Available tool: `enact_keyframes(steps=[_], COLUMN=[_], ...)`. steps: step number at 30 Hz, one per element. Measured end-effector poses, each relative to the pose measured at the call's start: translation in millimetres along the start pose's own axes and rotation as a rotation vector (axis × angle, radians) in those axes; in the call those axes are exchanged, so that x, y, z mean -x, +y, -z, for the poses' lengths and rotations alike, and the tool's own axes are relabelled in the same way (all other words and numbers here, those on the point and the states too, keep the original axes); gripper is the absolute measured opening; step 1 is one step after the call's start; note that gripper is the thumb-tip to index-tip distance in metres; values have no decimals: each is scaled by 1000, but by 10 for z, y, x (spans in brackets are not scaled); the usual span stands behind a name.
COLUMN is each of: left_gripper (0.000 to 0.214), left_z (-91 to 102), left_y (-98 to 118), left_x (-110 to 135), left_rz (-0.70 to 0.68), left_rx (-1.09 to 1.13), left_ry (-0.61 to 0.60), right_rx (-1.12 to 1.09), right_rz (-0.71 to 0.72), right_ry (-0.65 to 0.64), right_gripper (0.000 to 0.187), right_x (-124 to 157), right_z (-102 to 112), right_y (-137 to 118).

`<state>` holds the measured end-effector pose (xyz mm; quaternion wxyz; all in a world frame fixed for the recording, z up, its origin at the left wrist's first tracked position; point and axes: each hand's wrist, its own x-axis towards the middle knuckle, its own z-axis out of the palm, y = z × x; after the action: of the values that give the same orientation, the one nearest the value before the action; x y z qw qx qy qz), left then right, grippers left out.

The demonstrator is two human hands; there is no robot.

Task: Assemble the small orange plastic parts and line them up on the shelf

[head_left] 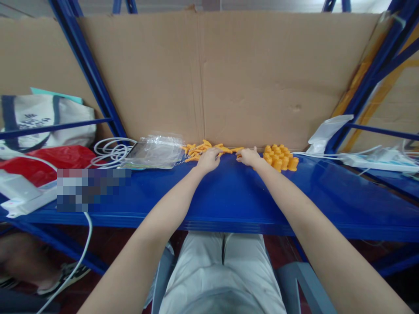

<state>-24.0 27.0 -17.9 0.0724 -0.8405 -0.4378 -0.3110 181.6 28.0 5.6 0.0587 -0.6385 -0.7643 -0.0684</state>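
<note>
A loose heap of thin orange pieces [195, 152], some with small dark chains beside them, lies along the cardboard at the table's back. Over the heap's right side is my left hand [208, 160], its fingers curled in among the pieces; what they hold is hidden. Just to the right, my right hand [248, 157] is closed in a pinch at the end of a slim orange piece [238, 149]. Beyond that wrist stand several orange cup-like parts [278, 158], grouped closely in rows. My forearm overlaps the group's near left edge.
A tall cardboard sheet [255, 83] backs the blue table [229, 200]. Left of the heap are clear plastic bags [160, 150], a coiled white cable [113, 152], a red bag [36, 163] and a power strip [29, 200]. White cables and a power strip [379, 161] lie right.
</note>
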Motion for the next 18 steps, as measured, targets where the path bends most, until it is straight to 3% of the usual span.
enact_keyframes(steps=[6,12,14,18], left_gripper=[41,49,50,45], left_z=[-27,-123,-134,-110], left_y=[-3,-18,-16,20], left_x=[15,34,32,39], left_rz=[36,167,169,143], left_rx=[-90,-183,-202,-241], left_ry=[-195,-489,-520,-459], right_rx=[135,204,215,191], right_rz=[-15,-32,-37,-58], right_ry=[-15,-37,-37,-12], right_gripper=[43,44,43,42], right_x=[41,54,70,161], right_z=[34,58,90,219], right_y=[-51,-99,-98,-14])
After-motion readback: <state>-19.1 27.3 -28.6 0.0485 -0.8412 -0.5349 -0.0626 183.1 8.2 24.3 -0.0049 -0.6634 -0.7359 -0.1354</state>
